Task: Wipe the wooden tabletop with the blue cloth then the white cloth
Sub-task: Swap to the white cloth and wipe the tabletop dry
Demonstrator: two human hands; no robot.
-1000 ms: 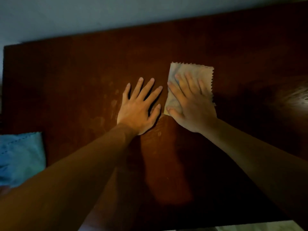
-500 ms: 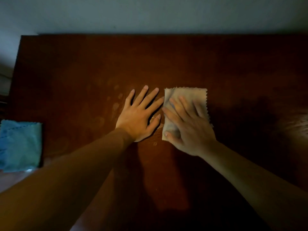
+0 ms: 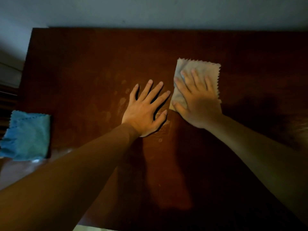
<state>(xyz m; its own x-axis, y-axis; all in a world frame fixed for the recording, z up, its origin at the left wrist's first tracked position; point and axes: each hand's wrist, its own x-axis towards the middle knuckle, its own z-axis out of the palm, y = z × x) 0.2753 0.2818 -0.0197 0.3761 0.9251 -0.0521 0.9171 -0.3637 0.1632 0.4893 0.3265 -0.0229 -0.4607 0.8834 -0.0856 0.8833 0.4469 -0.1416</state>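
- Right hand (image 3: 198, 104), seen from the head view, lies flat on the white cloth (image 3: 198, 70), fingers straight and slightly spread, pressing it down onto the table (image 3: 83, 64) without gripping it
- White cloth sits right of the middle of the dark wooden table, its zigzag-cut edges showing beyond the fingertips at the far side and along the right side; the near part is covered by the palm
- Left hand (image 3: 145, 110) rests palm down on the bare wood just beside the cloth, fingers straight and fanned out, holding nothing; its index fingertip comes close to the cloth's left edge
- Pale smears and streaks mark the wood around and to the left of the left hand
- Blue cloth (image 3: 26, 135) lies folded at the left edge of the table, well apart from both hands, untouched
- Both forearms reach in from the near side, and a grey wall (image 3: 150, 10) runs behind the table's far edge
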